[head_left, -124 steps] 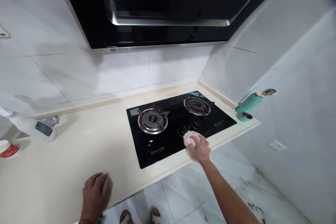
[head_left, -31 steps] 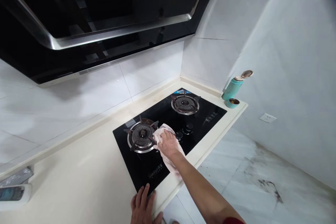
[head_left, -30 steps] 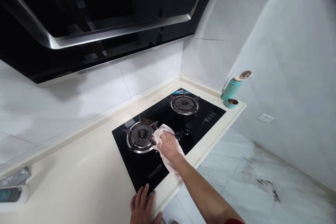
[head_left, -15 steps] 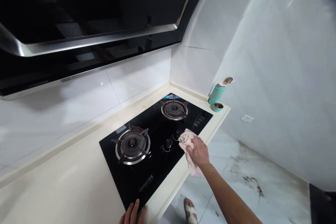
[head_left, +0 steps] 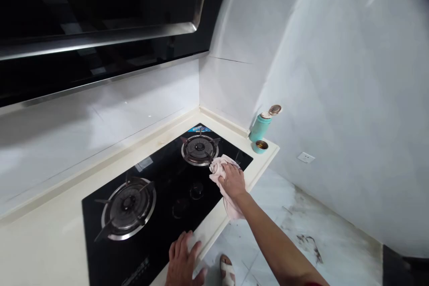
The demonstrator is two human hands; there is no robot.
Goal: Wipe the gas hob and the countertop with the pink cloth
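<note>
My right hand (head_left: pixel 233 180) presses a pale pink cloth (head_left: pixel 219 166) onto the right part of a black glass gas stove (head_left: pixel 161 196), its fingers curled over the fabric. Part of the cloth hangs over the counter's front edge. Just behind it is the far burner (head_left: pixel 199 147), and two control knobs (head_left: pixel 196 190) sit to its left. My left hand (head_left: pixel 182 257) rests at the stove's front edge with fingers apart and nothing in them. The near burner (head_left: pixel 128 203) lies beyond it to the left.
A teal flask (head_left: pixel 260 127) with its lid flipped up stands at the counter's right end, beside a small teal cup (head_left: pixel 260 146). A black range hood (head_left: pixel 100 22) overhangs the stove. A socket (head_left: pixel 306 157) is on the right wall. The cream counter (head_left: pixel 30 246) extends left.
My right hand has slid the cloth rightward along the stove, away from the knobs. My left hand has come further onto the stove's front edge. The view has turned somewhat right.
</note>
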